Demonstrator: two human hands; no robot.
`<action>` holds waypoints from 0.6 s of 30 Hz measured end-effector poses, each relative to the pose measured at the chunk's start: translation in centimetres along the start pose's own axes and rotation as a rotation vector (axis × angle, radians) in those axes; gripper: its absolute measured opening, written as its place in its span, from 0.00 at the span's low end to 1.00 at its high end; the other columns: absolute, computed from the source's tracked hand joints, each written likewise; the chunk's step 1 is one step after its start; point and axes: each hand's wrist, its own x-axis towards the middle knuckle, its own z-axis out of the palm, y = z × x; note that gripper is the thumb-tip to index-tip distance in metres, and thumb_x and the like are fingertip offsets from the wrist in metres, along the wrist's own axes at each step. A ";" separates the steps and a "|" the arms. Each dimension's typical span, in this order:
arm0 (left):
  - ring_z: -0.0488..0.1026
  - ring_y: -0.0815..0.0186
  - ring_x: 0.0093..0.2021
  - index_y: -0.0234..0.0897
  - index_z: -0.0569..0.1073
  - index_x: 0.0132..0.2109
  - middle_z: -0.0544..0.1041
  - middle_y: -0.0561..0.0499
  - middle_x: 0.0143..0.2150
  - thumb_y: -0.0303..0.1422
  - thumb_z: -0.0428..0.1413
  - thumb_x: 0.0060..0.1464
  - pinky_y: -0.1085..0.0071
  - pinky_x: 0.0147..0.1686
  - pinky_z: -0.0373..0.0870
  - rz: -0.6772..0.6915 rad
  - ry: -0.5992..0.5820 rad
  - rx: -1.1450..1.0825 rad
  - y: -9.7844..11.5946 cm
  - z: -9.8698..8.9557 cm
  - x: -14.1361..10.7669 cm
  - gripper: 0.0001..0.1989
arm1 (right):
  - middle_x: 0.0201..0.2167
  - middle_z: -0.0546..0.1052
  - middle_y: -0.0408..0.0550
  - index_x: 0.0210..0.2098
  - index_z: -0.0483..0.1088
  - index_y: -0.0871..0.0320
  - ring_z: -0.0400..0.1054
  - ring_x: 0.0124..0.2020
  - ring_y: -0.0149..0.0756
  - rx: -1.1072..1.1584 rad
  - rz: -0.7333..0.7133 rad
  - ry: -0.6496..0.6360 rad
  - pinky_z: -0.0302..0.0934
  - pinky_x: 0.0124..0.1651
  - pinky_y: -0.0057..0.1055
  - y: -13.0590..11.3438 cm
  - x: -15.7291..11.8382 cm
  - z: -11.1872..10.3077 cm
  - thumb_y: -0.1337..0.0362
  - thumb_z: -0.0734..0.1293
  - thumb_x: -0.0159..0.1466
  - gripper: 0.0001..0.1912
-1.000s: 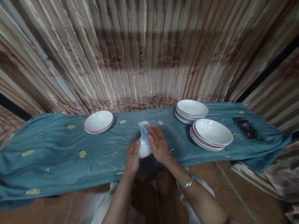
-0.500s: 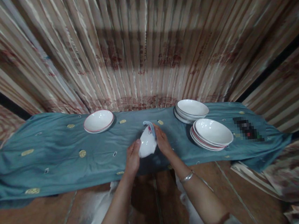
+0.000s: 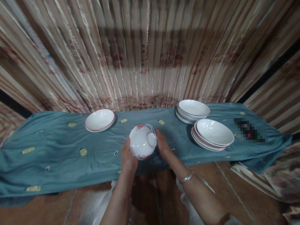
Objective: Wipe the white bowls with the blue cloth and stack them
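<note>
A white bowl (image 3: 141, 143) with red flower marks is held tilted above the cloth, its underside and foot ring facing me. My left hand (image 3: 128, 156) grips its left edge. On the other side my right hand (image 3: 163, 145) presses a light blue cloth (image 3: 151, 129) against the bowl near the foot. Part of that cloth is hidden behind the bowl and fingers. The fingers of both hands are bent round behind what they hold.
Red-rimmed dishes (image 3: 99, 120) sit at the left on the green tablecloth (image 3: 63, 145). Dark-rimmed dishes (image 3: 193, 109) and a larger stack (image 3: 214, 133) stand at the right, beside a blurred dark object (image 3: 248, 130). Behind hangs a patterned curtain (image 3: 138, 50).
The bowl has been turned so its rounded underside and foot now show. My left hand has shifted slightly left and down with it, while my right hand stays nearly in place.
</note>
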 end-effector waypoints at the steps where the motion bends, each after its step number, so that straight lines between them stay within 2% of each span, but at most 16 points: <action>1: 0.78 0.59 0.38 0.30 0.77 0.36 0.80 0.45 0.30 0.38 0.56 0.53 0.66 0.43 0.74 -0.022 0.015 -0.033 0.1 0.1 0.0 0.14 | 0.52 0.76 0.49 0.46 0.75 0.57 0.66 0.57 0.41 0.001 -0.001 0.013 0.54 0.64 0.41 0.2 -0.1 0.1 0.44 0.57 0.63 0.27; 6: 0.78 0.57 0.43 0.29 0.77 0.41 0.81 0.41 0.36 0.33 0.47 0.61 0.60 0.50 0.72 -0.134 0.072 -0.163 0.8 1.1 -0.1 0.16 | 0.55 0.74 0.50 0.50 0.73 0.56 0.65 0.59 0.40 -0.044 -0.015 0.062 0.53 0.64 0.44 1.1 -0.7 0.3 0.43 0.56 0.63 0.29; 11: 0.76 0.57 0.50 0.29 0.75 0.49 0.81 0.42 0.40 0.33 0.47 0.62 0.61 0.55 0.69 -0.148 0.165 -0.200 1.3 1.5 0.0 0.17 | 0.59 0.70 0.51 0.56 0.68 0.57 0.62 0.61 0.38 -0.050 -0.062 0.039 0.51 0.66 0.43 1.6 -1.4 0.7 0.43 0.53 0.65 0.32; 14: 0.76 0.58 0.49 0.30 0.74 0.52 0.81 0.42 0.42 0.33 0.47 0.63 0.61 0.55 0.68 -0.153 0.190 -0.215 1.6 1.6 0.0 0.17 | 0.60 0.69 0.51 0.58 0.67 0.58 0.60 0.63 0.37 -0.066 -0.056 0.032 0.50 0.66 0.42 1.8 -1.8 0.9 0.42 0.52 0.65 0.33; 18: 0.79 0.60 0.43 0.30 0.72 0.55 0.82 0.43 0.40 0.32 0.44 0.64 0.63 0.51 0.72 -0.172 0.166 -0.250 2.1 1.7 0.0 0.19 | 0.61 0.68 0.50 0.60 0.65 0.56 0.59 0.63 0.36 -0.071 -0.045 0.038 0.50 0.66 0.41 2.3 -2.3 1.1 0.44 0.53 0.66 0.32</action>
